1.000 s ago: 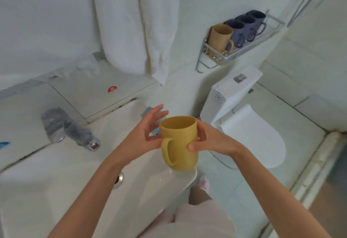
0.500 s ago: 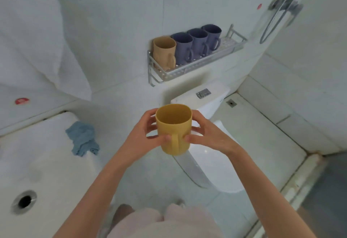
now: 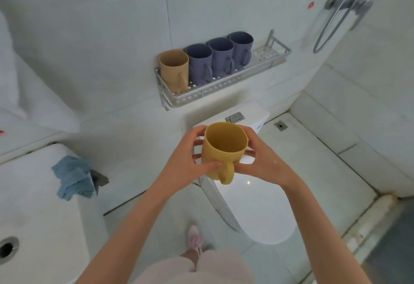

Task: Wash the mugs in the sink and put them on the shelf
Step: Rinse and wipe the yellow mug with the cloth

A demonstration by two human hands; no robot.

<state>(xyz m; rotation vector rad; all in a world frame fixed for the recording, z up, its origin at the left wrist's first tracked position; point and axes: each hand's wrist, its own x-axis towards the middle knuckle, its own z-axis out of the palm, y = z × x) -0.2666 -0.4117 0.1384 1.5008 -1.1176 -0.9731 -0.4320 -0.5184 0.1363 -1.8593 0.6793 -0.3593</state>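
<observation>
Here, left hand [image 3: 187, 162] and right hand [image 3: 266, 160] clasp the upright yellow mug [image 3: 223, 151], best lifted level to the free end of the shelf [image 3: 263, 57] at one o'clock.

A small home bathroom — white tiled walls, a toilet [image 3: 257, 207] with its lid down, a sink [image 3: 33, 216] at left, a floor drain [image 3: 280, 125], and a metal wall shelf [image 3: 224, 82].

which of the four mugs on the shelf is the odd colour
The tan mug at the left end of the shelf. The three purple mugs lined up to its right all match each other.
</observation>
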